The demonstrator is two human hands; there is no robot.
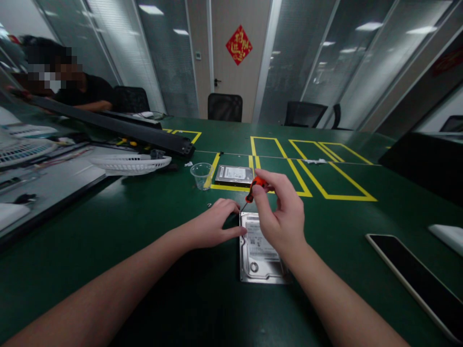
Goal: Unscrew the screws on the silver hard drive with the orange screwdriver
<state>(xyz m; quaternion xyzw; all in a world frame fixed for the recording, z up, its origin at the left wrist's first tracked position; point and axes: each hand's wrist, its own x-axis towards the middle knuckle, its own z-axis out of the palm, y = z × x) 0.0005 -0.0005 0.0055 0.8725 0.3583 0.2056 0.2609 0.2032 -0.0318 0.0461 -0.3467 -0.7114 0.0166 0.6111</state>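
A silver hard drive (258, 270) lies flat on the green table, label side up. My right hand (285, 212) grips a small red-and-black screwdriver (257, 185), its shaft slanting down to the drive's far left corner. My left hand (217, 226) holds the drive at that same corner: the thumb rests on the left edge near the label, and the fingertips reach to the corner by the screwdriver tip. Part of the drive's right side is hidden under my right hand. Beyond my hands a second hard drive (234, 174) sits inside a yellow tape outline.
A clear plastic cup (201, 176) stands left of the second drive, with tiny bits (209, 205) nearby. White fan grilles (130, 165) and a long black bar (119, 126) crowd the left. A phone (415, 284) lies at right. One person (87, 94) sits far left.
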